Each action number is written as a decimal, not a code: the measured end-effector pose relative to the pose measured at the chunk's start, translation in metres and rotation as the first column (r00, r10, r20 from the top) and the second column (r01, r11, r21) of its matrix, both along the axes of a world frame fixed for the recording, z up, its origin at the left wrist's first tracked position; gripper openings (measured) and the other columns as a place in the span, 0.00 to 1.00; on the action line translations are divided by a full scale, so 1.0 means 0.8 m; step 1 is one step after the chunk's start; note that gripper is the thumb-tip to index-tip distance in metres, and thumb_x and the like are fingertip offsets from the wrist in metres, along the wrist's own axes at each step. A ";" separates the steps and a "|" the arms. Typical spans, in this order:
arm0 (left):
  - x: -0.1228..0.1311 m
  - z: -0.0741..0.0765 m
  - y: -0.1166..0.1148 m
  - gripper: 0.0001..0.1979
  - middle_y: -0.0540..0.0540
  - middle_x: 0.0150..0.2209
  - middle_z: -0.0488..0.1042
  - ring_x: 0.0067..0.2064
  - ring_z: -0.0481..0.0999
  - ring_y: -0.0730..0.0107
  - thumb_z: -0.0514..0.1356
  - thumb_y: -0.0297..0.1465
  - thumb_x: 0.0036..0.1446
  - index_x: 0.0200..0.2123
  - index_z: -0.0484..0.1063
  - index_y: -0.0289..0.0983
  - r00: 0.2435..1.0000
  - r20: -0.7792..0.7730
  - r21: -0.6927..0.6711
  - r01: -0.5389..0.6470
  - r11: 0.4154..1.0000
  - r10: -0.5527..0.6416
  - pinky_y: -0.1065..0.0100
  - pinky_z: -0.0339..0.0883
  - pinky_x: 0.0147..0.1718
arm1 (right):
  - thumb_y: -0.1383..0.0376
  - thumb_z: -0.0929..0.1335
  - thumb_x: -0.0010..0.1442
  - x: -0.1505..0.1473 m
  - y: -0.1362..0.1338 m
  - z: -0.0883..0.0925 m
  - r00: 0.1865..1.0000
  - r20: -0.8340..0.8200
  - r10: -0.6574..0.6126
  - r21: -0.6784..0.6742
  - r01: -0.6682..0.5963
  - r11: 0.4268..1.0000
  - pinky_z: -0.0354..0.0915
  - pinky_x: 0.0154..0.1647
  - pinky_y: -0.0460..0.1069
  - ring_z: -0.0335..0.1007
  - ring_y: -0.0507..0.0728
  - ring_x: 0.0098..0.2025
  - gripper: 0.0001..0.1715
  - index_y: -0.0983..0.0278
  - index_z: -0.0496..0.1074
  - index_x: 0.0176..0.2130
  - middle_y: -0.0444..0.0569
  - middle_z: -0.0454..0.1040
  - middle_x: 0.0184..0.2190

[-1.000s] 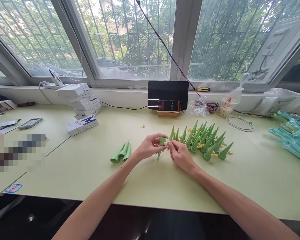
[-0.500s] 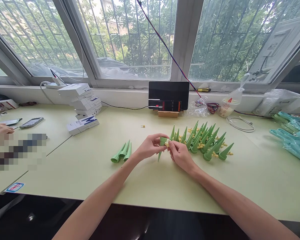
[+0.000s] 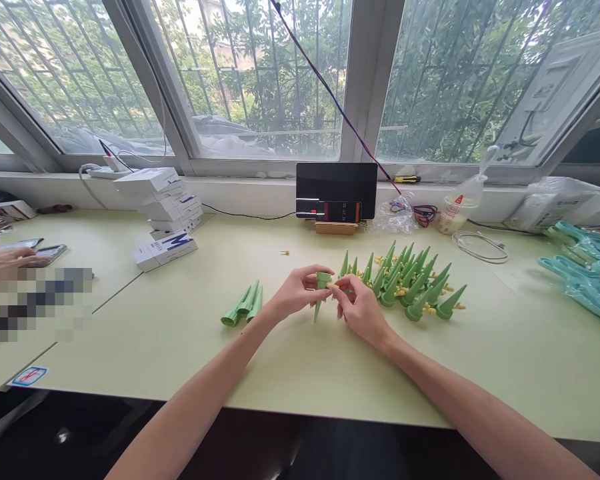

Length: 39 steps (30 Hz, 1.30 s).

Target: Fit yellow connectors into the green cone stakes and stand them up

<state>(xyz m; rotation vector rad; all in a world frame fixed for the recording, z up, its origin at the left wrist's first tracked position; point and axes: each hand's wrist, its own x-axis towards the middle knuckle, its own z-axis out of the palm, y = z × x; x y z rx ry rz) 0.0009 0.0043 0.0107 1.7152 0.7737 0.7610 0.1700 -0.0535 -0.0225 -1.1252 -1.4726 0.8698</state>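
Note:
My left hand (image 3: 299, 293) is closed around a green plastic cone spike (image 3: 323, 280), its tip pointing down. A small yellow valve piece (image 3: 331, 286) sticks out of the cone's side toward the right. The thumb and forefinger of my right hand (image 3: 359, 305) pinch this yellow piece. Just beyond my right hand stands a group of green spikes with yellow valves (image 3: 410, 277), tips up. To the left of my left hand lie several green cones (image 3: 243, 304) without visible yellow parts. One loose yellow piece (image 3: 285, 253) rests farther back on the table.
White boxes (image 3: 166, 250) are stacked at the back left. A phone (image 3: 339, 211) leans on a dark screen (image 3: 336, 177). Bagged teal parts (image 3: 580, 277), a white cable (image 3: 480, 247) and a cup (image 3: 453, 213) are on the right. Another person's hand (image 3: 10, 257) is at far left.
My right fingers have shifted slightly on the yellow piece, and the cone has tilted a little. At far left, the other person's hand has moved right, and the phone there has shifted left.

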 end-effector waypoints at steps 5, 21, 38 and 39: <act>-0.001 -0.002 0.001 0.20 0.55 0.22 0.60 0.23 0.63 0.77 0.66 0.36 0.52 0.48 0.72 0.37 1.000 -0.024 0.018 -0.001 1.000 0.002 0.73 0.60 0.23 | 0.54 0.64 0.65 0.000 0.001 0.000 1.000 0.002 0.006 -0.008 -0.006 1.000 0.62 0.21 0.46 0.65 0.49 0.19 0.14 0.62 0.64 0.36 0.45 0.71 0.31; -0.001 -0.008 0.001 0.19 0.56 0.22 0.57 0.24 0.66 0.75 0.65 0.35 0.53 0.49 0.73 0.39 0.999 -0.051 0.067 0.004 0.998 -0.001 0.73 0.62 0.24 | 0.54 0.61 0.67 0.003 -0.001 0.003 0.990 0.139 -0.027 -0.021 0.030 0.999 0.57 0.21 0.47 0.59 0.51 0.18 0.16 0.61 0.65 0.33 0.40 0.64 0.18; 0.001 0.002 -0.002 0.20 0.55 0.21 0.57 0.26 0.68 0.73 0.67 0.34 0.51 0.48 0.72 0.36 0.999 0.027 -0.060 0.028 0.998 -0.026 0.72 0.64 0.23 | 0.51 0.59 0.68 0.002 -0.001 0.003 0.988 0.148 -0.037 0.007 0.036 0.999 0.55 0.22 0.47 0.58 0.51 0.19 0.22 0.61 0.63 0.29 0.40 0.62 0.18; 0.001 0.002 -0.001 0.21 0.55 0.21 0.57 0.27 0.68 0.72 0.67 0.34 0.51 0.48 0.72 0.36 0.999 0.042 -0.080 0.027 0.996 -0.024 0.72 0.64 0.23 | 0.51 0.59 0.68 0.002 -0.002 0.004 0.989 0.146 -0.033 0.012 0.032 0.999 0.56 0.23 0.47 0.58 0.51 0.19 0.22 0.61 0.63 0.30 0.40 0.63 0.18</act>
